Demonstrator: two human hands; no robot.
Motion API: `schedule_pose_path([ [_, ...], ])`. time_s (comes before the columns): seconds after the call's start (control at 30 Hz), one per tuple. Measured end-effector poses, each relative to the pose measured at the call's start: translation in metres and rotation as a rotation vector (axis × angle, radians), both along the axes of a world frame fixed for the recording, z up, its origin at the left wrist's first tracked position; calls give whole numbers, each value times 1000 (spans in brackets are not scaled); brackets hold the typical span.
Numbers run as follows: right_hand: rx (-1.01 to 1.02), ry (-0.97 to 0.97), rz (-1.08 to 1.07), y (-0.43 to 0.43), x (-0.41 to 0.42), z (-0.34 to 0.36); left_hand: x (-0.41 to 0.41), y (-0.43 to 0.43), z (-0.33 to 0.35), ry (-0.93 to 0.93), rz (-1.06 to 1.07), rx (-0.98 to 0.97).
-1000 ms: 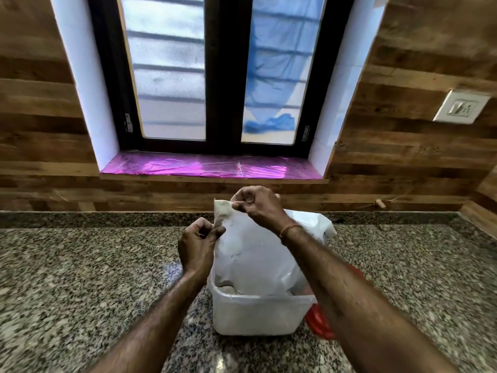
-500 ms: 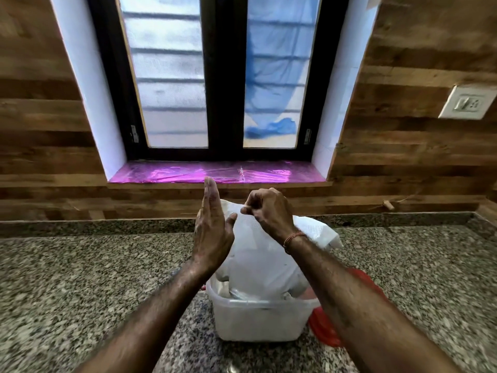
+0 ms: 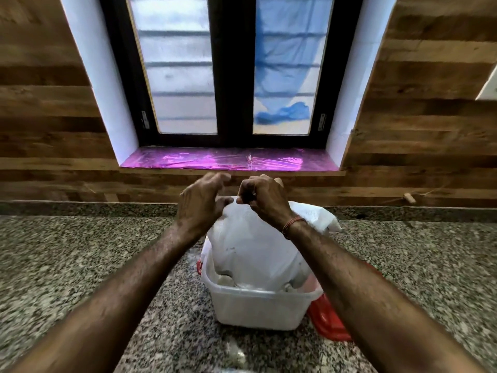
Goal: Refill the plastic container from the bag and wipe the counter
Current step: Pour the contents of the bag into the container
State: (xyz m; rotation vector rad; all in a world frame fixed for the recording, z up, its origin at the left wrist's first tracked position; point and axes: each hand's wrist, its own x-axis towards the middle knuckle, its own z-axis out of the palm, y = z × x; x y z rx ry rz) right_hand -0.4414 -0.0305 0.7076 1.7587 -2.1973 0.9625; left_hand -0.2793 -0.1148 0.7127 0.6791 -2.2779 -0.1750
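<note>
A white plastic bag [image 3: 250, 246] stands in a translucent white plastic container [image 3: 255, 308] on the granite counter [image 3: 80, 259], its lower part down inside the tub. My right hand [image 3: 265, 201] pinches the bag's top edge with curled fingers. My left hand [image 3: 200, 205] is beside it on the left. Its fingers are loosely curved and its thumb touches the bag's upper left side. What is inside the bag and the tub is hidden by the plastic.
A red lid [image 3: 328, 321] lies on the counter against the container's right side, partly under my right forearm. Behind is a wood-panelled wall with a window and a shiny purple sill [image 3: 215, 161]. A white wall socket [image 3: 488, 84] is at the far right.
My left hand let go of the bag's edge, opened flat upward, and now curves back against the bag's top left. My right hand has kept its pinch on the top.
</note>
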Motion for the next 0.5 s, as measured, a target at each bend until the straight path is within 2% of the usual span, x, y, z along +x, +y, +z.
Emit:
schedule_pose_path([
  [0.1,0,-3,51,-2,-4,3,0,-7,13,-114,-28,129],
  [0.17,33,-30,94,-3,-5,4,-1,-8,20,-223,8,136],
  [0.3,172,-86,85,6,-22,5,5,-19,22,-196,24,293],
  [0.4,235,15,43,19,-36,9,7,-14,17,-213,-85,422],
  [0.47,198,95,40,20,-36,12,2,-5,15,-271,-120,380],
  [0.5,164,136,47,19,-33,13,-2,-2,16,-316,-88,299],
])
